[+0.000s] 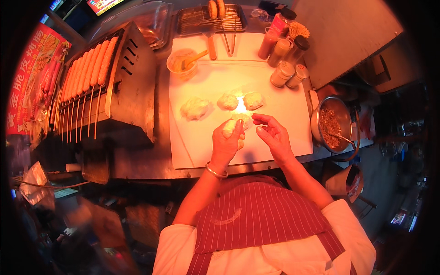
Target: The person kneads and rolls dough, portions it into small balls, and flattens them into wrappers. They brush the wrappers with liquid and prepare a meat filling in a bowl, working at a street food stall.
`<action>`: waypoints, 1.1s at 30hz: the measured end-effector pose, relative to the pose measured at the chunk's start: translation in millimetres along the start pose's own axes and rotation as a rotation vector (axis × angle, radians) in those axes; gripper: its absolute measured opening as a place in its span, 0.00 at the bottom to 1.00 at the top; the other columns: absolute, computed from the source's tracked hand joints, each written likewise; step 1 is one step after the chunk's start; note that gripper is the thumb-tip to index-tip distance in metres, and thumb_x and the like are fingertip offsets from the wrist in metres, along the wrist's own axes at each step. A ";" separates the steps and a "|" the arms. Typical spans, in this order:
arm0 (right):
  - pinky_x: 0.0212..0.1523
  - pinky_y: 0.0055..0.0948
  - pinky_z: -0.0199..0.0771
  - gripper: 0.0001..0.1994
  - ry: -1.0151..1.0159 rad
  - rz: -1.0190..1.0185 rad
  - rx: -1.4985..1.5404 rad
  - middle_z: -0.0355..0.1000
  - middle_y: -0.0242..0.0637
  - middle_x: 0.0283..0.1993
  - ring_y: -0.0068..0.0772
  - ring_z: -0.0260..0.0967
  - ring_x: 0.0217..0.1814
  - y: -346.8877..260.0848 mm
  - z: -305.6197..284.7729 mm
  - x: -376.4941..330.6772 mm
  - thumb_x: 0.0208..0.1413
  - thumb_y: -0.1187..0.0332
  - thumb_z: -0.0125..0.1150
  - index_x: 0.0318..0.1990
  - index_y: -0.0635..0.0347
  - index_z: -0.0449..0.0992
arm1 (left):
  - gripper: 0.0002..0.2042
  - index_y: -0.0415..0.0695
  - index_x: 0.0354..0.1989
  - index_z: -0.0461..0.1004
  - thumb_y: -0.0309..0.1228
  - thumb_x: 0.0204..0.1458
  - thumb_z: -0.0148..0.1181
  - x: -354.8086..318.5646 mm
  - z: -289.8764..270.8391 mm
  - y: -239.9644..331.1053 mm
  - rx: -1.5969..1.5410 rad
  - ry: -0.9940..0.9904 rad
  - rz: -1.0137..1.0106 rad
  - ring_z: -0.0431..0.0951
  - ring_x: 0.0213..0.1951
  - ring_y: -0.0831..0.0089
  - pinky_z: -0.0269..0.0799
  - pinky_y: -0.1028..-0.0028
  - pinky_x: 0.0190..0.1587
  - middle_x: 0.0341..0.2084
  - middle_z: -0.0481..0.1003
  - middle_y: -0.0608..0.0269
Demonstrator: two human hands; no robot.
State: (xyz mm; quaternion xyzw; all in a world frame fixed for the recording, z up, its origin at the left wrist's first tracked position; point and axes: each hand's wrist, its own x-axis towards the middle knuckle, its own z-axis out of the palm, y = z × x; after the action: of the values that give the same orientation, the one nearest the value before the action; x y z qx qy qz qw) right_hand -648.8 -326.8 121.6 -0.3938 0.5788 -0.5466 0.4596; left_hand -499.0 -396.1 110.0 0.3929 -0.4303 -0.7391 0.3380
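My left hand [224, 143] is closed around a soft pale lump of dough [229, 127], which bulges out past the fingers. To its right, my right hand [275, 137] is raised with thumb and fingers apart and nothing in it. Beyond both hands, three floured dough lumps lie on the white board [284, 114]: a larger one [195, 108] at the left, one [227, 101] in the middle and one [253, 101] at the right. Another pale lump [241, 120] shows just past my left fingertips, partly hidden by them and washed out by glare.
A roller grill [130, 87] with several skewered sausages [91, 66] stands left. A tub [181, 64] with an orange spoon sits on the board's far left. Seasoning bottles and shakers [282, 73] crowd the far right. A metal bowl of filling [333, 123] stands right; a wire rack [190, 20] lies behind.
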 end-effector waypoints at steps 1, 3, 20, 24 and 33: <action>0.60 0.30 0.61 0.21 -0.018 -0.022 -0.050 0.69 0.35 0.56 0.29 0.63 0.58 3.8 -2.8 -0.4 0.58 0.66 0.61 0.58 0.63 0.70 | 0.14 0.42 0.26 0.71 0.36 0.62 0.55 -1.0 0.1 -2.3 0.035 0.005 0.005 0.66 0.17 0.84 0.59 0.83 0.19 0.19 0.71 0.67; 0.59 0.31 0.62 0.20 -0.046 -0.098 -0.171 0.69 0.36 0.56 0.30 0.65 0.57 4.2 -3.6 -0.8 0.57 0.67 0.62 0.57 0.62 0.71 | 0.14 0.41 0.27 0.72 0.36 0.62 0.55 -2.0 -1.9 -7.6 0.134 -0.001 0.040 0.66 0.18 0.85 0.59 0.83 0.19 0.19 0.71 0.67; 0.58 0.37 0.67 0.27 -0.160 -0.288 -0.400 0.67 0.44 0.54 0.43 0.65 0.57 -19.4 11.9 3.7 0.49 0.68 0.68 0.59 0.60 0.70 | 0.06 0.35 0.32 0.76 0.27 0.55 0.61 -9.4 -4.5 -23.5 0.366 0.026 0.168 0.78 0.27 0.74 0.73 0.72 0.31 0.23 0.79 0.57; 0.59 0.36 0.65 0.29 -0.286 -0.364 -0.477 0.67 0.43 0.56 0.39 0.65 0.57 -8.8 3.8 6.1 0.49 0.68 0.69 0.61 0.58 0.70 | 0.10 0.36 0.28 0.75 0.31 0.57 0.60 -6.9 -7.5 -28.5 0.405 0.050 0.128 0.73 0.23 0.77 0.68 0.72 0.26 0.19 0.75 0.60; 0.46 0.35 0.72 0.25 -0.338 -0.287 -0.594 0.72 0.40 0.41 0.38 0.69 0.45 -4.4 13.6 12.6 0.43 0.63 0.75 0.50 0.60 0.76 | 0.07 0.44 0.28 0.74 0.33 0.50 0.55 -6.2 -20.5 -36.5 0.886 -0.123 0.307 0.76 0.28 0.48 0.69 0.57 0.29 0.22 0.76 0.51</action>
State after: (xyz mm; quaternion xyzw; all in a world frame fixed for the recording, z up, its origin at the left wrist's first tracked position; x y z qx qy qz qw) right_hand -639.3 -343.0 125.0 -0.6720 0.5670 -0.3409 0.3328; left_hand -484.0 -383.8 72.3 0.3864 -0.7765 -0.4478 0.2173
